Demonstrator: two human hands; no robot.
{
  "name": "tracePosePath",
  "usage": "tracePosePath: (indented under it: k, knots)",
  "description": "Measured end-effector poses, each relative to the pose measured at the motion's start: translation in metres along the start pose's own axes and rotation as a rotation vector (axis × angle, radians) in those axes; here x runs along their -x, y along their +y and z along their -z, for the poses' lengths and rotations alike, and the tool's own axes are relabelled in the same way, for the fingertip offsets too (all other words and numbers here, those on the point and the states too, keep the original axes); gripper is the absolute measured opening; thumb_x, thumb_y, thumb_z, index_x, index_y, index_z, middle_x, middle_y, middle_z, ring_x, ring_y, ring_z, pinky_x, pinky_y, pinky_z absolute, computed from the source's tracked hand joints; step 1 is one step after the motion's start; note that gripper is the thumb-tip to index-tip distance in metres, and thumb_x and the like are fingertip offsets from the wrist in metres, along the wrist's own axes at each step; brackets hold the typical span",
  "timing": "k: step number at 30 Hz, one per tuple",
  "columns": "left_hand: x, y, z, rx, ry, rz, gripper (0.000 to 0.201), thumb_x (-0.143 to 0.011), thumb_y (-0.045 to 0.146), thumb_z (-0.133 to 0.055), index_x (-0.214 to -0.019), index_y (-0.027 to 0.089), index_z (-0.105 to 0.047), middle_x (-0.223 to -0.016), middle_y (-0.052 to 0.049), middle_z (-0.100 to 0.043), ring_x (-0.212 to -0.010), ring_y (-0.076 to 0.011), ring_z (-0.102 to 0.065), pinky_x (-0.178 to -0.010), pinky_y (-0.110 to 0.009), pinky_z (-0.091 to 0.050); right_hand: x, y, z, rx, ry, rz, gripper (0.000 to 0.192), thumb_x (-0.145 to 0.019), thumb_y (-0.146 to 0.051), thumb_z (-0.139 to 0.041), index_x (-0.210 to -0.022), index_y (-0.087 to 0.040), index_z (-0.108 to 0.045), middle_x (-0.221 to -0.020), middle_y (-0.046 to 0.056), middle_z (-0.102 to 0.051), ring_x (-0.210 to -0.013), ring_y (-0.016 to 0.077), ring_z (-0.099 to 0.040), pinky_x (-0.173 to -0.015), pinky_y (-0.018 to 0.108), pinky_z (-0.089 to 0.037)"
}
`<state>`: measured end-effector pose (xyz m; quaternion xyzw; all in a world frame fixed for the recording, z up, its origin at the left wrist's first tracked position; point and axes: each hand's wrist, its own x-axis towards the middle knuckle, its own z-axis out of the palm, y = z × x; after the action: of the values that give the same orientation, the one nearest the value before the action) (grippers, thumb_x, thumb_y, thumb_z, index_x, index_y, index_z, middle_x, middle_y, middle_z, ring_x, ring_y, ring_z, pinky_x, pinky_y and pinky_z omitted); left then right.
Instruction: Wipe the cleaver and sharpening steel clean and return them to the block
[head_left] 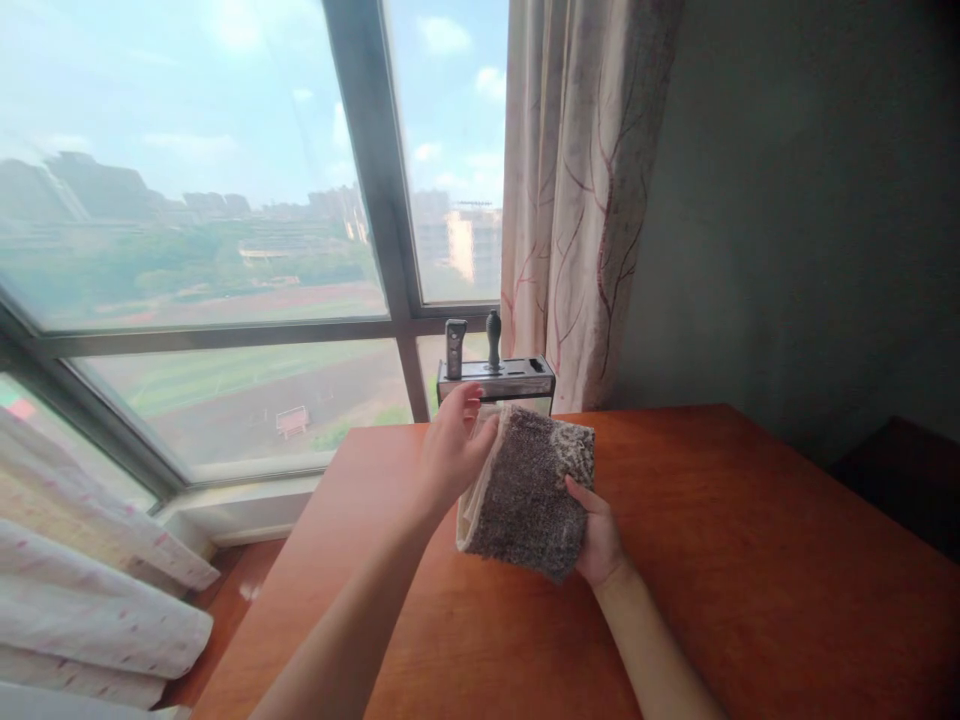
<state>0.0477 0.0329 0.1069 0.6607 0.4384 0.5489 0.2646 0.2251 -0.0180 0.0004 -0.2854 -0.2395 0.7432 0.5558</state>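
Note:
A folded grey, shaggy cloth (532,490) with a pale backing and a whitish patterned corner is held up over the table. My right hand (598,535) grips its lower right edge, thumb on the front face and the other fingers hidden behind. At its upper left edge is my left hand (459,445), with the thumb against or just in front of the pale fold. The left fingers are slightly bent and stand apart from the thumb. Just behind the cloth is a holder (499,378) with a dark metallic top and two upright handles, its lower part covered by the cloth.
The reddish-brown wooden table (720,560) spreads under both arms. Beyond its far and left sides are large windows (225,230) with dark frames. A patterned curtain (577,200) hangs behind the holder, and another pale curtain (90,600) lies at lower left.

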Motion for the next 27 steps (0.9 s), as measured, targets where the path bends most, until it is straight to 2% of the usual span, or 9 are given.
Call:
tracePosePath:
  k: [4,7,10,13,17,20,24,27]
  knots:
    - [-0.035,0.017,-0.016,-0.257,0.012,-0.281,0.052,-0.078,0.025,-0.06,-0.128,0.022,-0.045,-0.128,-0.013,-0.05,-0.12,-0.0292,-0.047,-0.099,-0.045,-0.039,-0.002,-0.001,0.003,-0.042,0.026,0.02,0.036,-0.078,-0.045,-0.058,-0.101,-0.021,-0.07,-0.102,0.009,-0.073,-0.104,0.032,-0.064,-0.092,0.052,-0.045]
    - [-0.06,0.023,-0.03,-0.312,0.072,-0.381,0.062,-0.076,0.022,-0.061,-0.134,0.02,-0.037,-0.135,-0.015,-0.043,-0.128,-0.031,-0.038,-0.106,-0.046,-0.033,-0.004,-0.001,0.004,-0.011,0.044,0.035,0.04,-0.078,-0.048,-0.057,-0.105,-0.02,-0.069,-0.103,0.01,-0.072,-0.104,0.0322,-0.064,-0.091,0.053,-0.046]
    - [-0.079,0.017,-0.044,-0.304,0.164,-0.39,0.072,-0.075,0.02,-0.061,-0.139,0.018,-0.027,-0.141,-0.018,-0.036,-0.134,-0.032,-0.03,-0.11,-0.047,-0.025,-0.004,-0.002,0.005,-0.011,0.057,0.019,0.041,-0.078,-0.047,-0.057,-0.106,-0.02,-0.068,-0.103,0.01,-0.072,-0.104,0.0324,-0.064,-0.091,0.053,-0.047]
    - [-0.091,0.006,-0.057,-0.23,0.232,-0.319,0.078,-0.075,0.018,-0.06,-0.141,0.017,-0.02,-0.143,-0.019,-0.034,-0.135,-0.031,-0.029,-0.11,-0.046,-0.026,-0.004,-0.002,0.003,-0.028,0.067,0.022,0.042,-0.078,-0.047,-0.057,-0.107,-0.019,-0.068,-0.103,0.01,-0.072,-0.104,0.0325,-0.063,-0.09,0.052,-0.048]
    - [-0.107,-0.005,-0.063,-0.136,0.254,-0.129,0.065,-0.077,0.021,-0.058,-0.135,0.011,-0.032,-0.127,-0.021,-0.051,-0.119,-0.0303,-0.05,-0.099,-0.046,-0.039,-0.004,-0.002,0.003,-0.038,0.078,0.046,0.043,-0.078,-0.047,-0.056,-0.109,-0.019,-0.067,-0.105,0.01,-0.072,-0.106,0.0322,-0.063,-0.09,0.052,-0.048]
    - [-0.12,-0.006,-0.062,-0.158,0.293,-0.05,0.054,-0.077,0.024,-0.06,-0.127,0.011,-0.045,-0.113,-0.019,-0.061,-0.105,-0.0296,-0.058,-0.091,-0.045,-0.044,-0.005,0.0,0.004,-0.016,0.078,0.066,0.045,-0.078,-0.048,-0.056,-0.109,-0.018,-0.067,-0.105,0.011,-0.072,-0.106,0.0323,-0.062,-0.09,0.051,-0.048]
    - [-0.134,-0.005,-0.061,-0.15,0.276,-0.053,0.035,-0.073,0.021,-0.062,-0.107,0.012,-0.061,-0.094,-0.014,-0.068,-0.091,-0.0267,-0.063,-0.085,-0.041,-0.047,-0.005,0.001,0.004,0.01,0.074,0.074,0.047,-0.079,-0.05,-0.055,-0.112,-0.018,-0.065,-0.107,0.011,-0.071,-0.105,0.0318,-0.063,-0.09,0.05,-0.048]
    - [-0.14,-0.008,-0.06,-0.107,0.284,-0.092,0.024,-0.072,0.021,-0.063,-0.096,0.014,-0.066,-0.085,-0.01,-0.069,-0.082,-0.0241,-0.064,-0.079,-0.038,-0.049,-0.005,0.0,0.004,0.026,0.067,0.075,0.048,-0.08,-0.052,-0.053,-0.113,-0.018,-0.064,-0.11,0.01,-0.07,-0.105,0.0311,-0.063,-0.088,0.049,-0.049]
